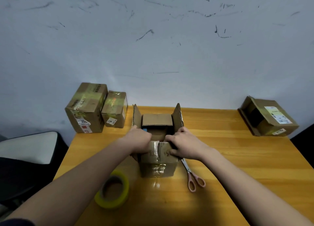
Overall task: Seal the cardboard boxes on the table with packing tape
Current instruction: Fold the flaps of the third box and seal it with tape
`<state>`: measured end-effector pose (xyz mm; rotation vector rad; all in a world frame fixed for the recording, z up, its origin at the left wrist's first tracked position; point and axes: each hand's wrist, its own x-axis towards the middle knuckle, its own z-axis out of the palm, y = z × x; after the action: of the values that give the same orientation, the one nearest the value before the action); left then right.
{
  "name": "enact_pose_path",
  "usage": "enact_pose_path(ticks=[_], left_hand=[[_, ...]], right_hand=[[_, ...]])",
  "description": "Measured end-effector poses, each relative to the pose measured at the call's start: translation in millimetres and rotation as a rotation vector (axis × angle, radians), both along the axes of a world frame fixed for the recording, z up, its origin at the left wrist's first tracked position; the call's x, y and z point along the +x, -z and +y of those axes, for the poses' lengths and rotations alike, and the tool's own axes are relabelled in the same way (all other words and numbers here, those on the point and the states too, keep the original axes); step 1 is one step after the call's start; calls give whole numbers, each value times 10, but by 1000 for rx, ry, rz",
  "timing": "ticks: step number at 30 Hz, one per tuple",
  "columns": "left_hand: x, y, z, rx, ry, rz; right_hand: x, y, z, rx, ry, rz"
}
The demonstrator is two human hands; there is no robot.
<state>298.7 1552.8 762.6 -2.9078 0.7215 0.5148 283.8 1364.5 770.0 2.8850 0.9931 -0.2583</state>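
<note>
The yellow wooden table [237,157] stretches out under my arms against a scuffed pale wall [153,38]. At its far left corner stand two sealed boxes, a tall box [85,109] and a smaller box [115,110] touching it; far right lies a flat open box [266,117]. In the middle, right before me, sits the open cardboard box [157,168], side flaps upright. My left hand [138,138] rests over its left rim, fingers curled on the near flap. My right hand [182,143] grips the near flap's right edge, thumb outside. The yellow tape roll [113,191] lies near left, pink-handled scissors [192,176] just right of the box.
</note>
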Motion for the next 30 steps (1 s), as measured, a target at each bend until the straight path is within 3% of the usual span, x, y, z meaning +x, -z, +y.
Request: enact_pose_path(ticks=[9,15,23,30], left_hand=[[-86,-51,150,-329,15,79],[-120,-185,79,-309,123,134],[-176,-129,46,-283,128,29],[-162,83,85,-210,29,-131]], right_hand=[[76,43,-75,106,133,120],[104,78,-29,-65,159,85],[115,87,57,-159,177,75],[40,24,-12,159,159,188]])
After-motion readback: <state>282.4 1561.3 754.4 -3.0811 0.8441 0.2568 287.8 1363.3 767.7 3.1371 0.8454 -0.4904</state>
